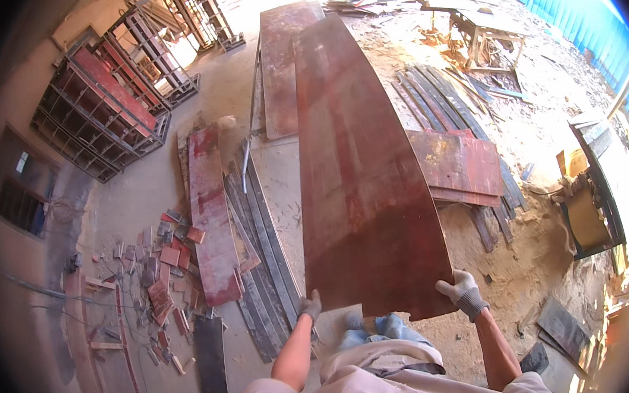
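Observation:
I hold a long, worn red plywood board [356, 163] lengthwise in front of me, its far end pointing away. My left hand [310, 305], in a grey work glove, grips the board's near left corner. My right hand [462, 291], also gloved, grips the near right corner. The board is raised off the ground and hides what lies under it. A second long red board [280, 65] lies beyond it to the left on a metal frame.
Red board pieces [461, 165] and dark planks [267, 253] lie on the sawdust-covered ground. Small offcuts [163, 262] litter the left. Metal racks [97, 103] stand at the far left, a saw table [483, 28] far right, a yellow-dark machine [592, 209] at right.

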